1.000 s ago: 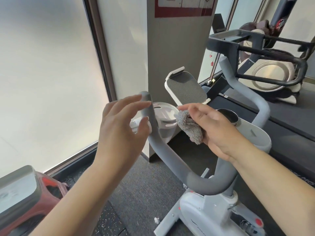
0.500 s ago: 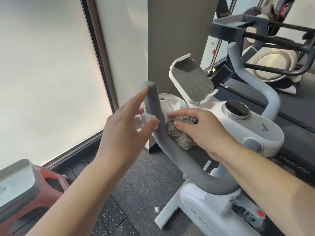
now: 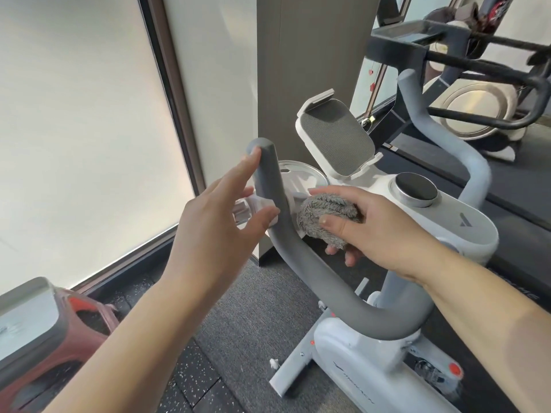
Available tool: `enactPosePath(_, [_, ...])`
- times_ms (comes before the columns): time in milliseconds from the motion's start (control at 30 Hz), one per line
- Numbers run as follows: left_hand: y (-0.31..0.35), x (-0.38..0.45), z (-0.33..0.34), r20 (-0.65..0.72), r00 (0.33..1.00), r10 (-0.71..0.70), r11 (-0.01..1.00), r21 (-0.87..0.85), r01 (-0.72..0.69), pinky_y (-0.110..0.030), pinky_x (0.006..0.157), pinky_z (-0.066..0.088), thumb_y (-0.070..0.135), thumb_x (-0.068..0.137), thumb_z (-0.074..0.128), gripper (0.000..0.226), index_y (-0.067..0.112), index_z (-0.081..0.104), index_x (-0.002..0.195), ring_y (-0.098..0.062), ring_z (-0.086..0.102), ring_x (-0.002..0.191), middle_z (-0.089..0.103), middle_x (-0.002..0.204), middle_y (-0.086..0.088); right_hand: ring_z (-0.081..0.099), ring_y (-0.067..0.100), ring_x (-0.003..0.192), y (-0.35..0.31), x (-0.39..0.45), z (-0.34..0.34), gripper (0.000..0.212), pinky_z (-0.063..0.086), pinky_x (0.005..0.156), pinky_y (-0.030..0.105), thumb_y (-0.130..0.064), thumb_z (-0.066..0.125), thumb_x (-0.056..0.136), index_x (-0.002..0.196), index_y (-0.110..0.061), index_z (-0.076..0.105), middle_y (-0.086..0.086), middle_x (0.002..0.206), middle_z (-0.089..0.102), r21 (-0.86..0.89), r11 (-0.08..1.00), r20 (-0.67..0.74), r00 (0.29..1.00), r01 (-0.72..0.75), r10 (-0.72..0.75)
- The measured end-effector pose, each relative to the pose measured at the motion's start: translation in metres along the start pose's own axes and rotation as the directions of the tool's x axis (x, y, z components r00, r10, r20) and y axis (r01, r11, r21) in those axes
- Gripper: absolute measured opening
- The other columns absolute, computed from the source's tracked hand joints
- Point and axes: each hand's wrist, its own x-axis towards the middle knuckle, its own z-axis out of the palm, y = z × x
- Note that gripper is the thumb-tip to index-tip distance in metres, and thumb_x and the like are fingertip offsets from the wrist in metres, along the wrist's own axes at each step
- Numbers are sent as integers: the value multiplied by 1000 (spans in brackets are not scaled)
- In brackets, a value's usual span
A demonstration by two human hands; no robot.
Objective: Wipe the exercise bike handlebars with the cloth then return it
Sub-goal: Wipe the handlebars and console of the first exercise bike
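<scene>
**Cloth bunched tighter beside left bar**

Since half a second back, right hand (image 3: 378, 234) has rolled the grey cloth (image 3: 325, 220) into a wad, clamped on it just right of the left handlebar (image 3: 277, 222). Left hand (image 3: 214, 231) spread wide, fingertips at the bar. I can't make out cloth-to-bar contact. Right handlebar (image 3: 474, 168) blurred.

Probably a gym: exercise bike (image 3: 387, 368), treadmill (image 3: 507, 180), speckled rubber flooring (image 3: 193, 380).

Bunched grey cloth (image 3: 325, 217) beside handlebar (image 3: 286, 242)
</scene>
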Motion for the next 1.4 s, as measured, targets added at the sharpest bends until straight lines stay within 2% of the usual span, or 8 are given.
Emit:
enactPosePath(300, [1, -1, 0, -1, 1000, 5, 1000, 2, -5, 8, 81, 28, 29, 79, 74, 71, 45, 37, 139, 15, 47, 105, 57, 118, 21, 55, 14, 76, -4, -2, -3, 10, 46, 49, 22, -25, 61, 92, 97, -27, 69, 4, 95, 61, 230, 966, -17, 992, -115, 122])
enactPosePath(467, [1, 0, 0, -2, 1000, 9, 1000, 12, -9, 6, 82, 31, 31, 78, 74, 72, 45, 37, 139, 14, 50, 102, 53, 114, 26, 50, 0, 69, -6, 3, 2, 29, 36, 59, 5, -40, 54, 93, 72, -26, 69, 4, 84, 63, -144, 990, -210, 977, -7, -23])
enactPosePath(633, [0, 0, 0, -4, 1000, 12, 1000, 16, -12, 5, 83, 32, 31, 79, 73, 71, 45, 38, 139, 14, 51, 103, 52, 117, 27, 57, -8, 86, -1, 6, -2, 16, 39, 72, 3, -28, 57, 91, 103, -31, 67, -17, 101, 64, -175, 984, -145, 989, -26, 0])
enactPosePath(800, [0, 1, 1, -3, 1000, 18, 999, 30, -18, 3, 83, 33, 31, 79, 73, 71, 43, 37, 139, 11, 53, 104, 52, 115, 27, 63, 9, 86, -4, 6, 4, 18, 48, 83, 23, -12, 60, 91, 97, -28, 66, -4, 98, 70, 11, 1000, 21, 1000, -11, 10])
enactPosePath(933, [0, 0, 1, -3, 1000, 22, 999, 25, -22, 4, 82, 31, 31, 78, 72, 71, 43, 37, 139, 13, 50, 102, 52, 115, 27, 61, 15, 97, -3, 11, 12, 27, 48, 91, 31, -3, 64, 87, 83, -30, 69, -10, 97, 66, 12, 1000, -67, 998, 12, -11])
enactPosePath(1067, [-1, 0, 1, -7, 1000, 15, 1000, 28, -15, 3, 82, 32, 31, 79, 72, 72, 44, 36, 140, 13, 51, 103, 52, 115, 28, 60, 12, 83, 0, 9, 18, 8, 50, 74, 32, -25, 73, 82, 79, -32, 70, -4, 94, 68, 59, 996, 14, 998, -62, 61])
enactPosePath(1267, [1, 0, 2, -12, 1000, 8, 999, 34, -8, 4, 82, 30, 30, 79, 72, 71, 44, 37, 140, 9, 51, 107, 53, 111, 26, 63, 7, 92, 3, 12, 15, 14, 47, 88, 26, -17, 75, 80, 75, -28, 68, -10, 95, 71, -105, 994, -97, 995, 13, -23])
enactPosePath(1400, [1, 0, 1, -7, 1000, 2, 999, 33, -1, 7, 80, 28, 32, 79, 72, 70, 43, 37, 139, 15, 48, 101, 52, 110, 27, 58, -4, 101, 9, 4, 0, 20, 45, 90, 20, -16, 75, 80, 93, -30, 69, -16, 102, 68, -276, 961, 38, 999, -20, 32])
